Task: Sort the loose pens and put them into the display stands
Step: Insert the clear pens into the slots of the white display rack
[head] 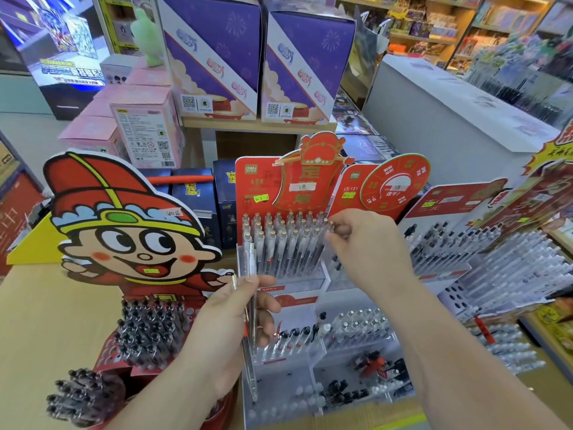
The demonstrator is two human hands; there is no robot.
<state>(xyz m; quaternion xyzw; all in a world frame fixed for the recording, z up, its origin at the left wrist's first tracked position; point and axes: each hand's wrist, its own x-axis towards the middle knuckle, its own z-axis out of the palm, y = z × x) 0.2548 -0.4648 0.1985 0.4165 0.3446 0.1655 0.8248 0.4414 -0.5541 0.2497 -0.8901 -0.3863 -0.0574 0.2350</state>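
My left hand (237, 321) grips a small bunch of clear pens (250, 265), held upright in front of the red display stand (279, 193). My right hand (362, 240) reaches to the top right of that stand and pinches the gold cap end of one clear pen (329, 228) at the right end of the rows. The stand's clear rack (291, 274) holds several rows of clear pens with gold caps. Below it, a lower clear stand (310, 361) carries black-capped and white-capped pens.
A cartoon-figure stand (124, 231) with black pens (148, 330) stands at the left. More pen displays (465, 243) line the right side. Purple boxes (257, 57) and pink boxes (145, 128) rise behind. A white counter (449, 113) lies at the back right.
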